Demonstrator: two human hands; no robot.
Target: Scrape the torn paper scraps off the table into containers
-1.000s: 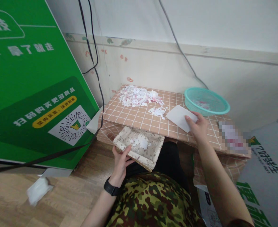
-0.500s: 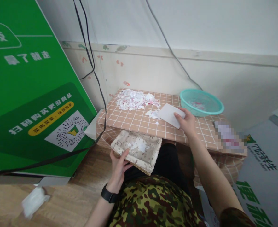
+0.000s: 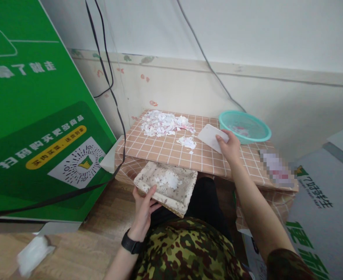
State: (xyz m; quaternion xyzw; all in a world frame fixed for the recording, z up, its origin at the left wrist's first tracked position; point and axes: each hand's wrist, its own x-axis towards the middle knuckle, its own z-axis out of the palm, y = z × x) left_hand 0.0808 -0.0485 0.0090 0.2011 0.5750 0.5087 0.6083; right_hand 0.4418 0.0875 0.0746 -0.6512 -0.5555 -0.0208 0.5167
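Note:
My left hand (image 3: 144, 208) grips the near left rim of a speckled whitish rectangular tray (image 3: 186, 200), thumb on top and fingers underneath. Inside the tray lies a small heap of white paper scraps (image 3: 169, 180). The tray is held just below the front edge of the table (image 3: 215, 163). Between the thumb and fingers of my right hand (image 3: 230, 146) is a flat white scraper (image 3: 210, 137), over the tabletop. Left of the scraper, slightly apart from it, is a small patch of paper scraps (image 3: 187, 143). A larger pile of torn paper (image 3: 161, 123) sits farther back.
A turquoise plastic basin (image 3: 265, 134) with some scraps in it stands at the table's back right. A pixelated flat item (image 3: 276, 167) lies near the right edge. A green printed panel (image 3: 28, 116) and dark cables (image 3: 120, 112) are at left; a grey printed box (image 3: 314, 217) is at right.
The scraper has drawn slightly right, away from the small patch of scraps, leaving a gap. My left hand keeps its hold on the tray. The whole view has shifted a little.

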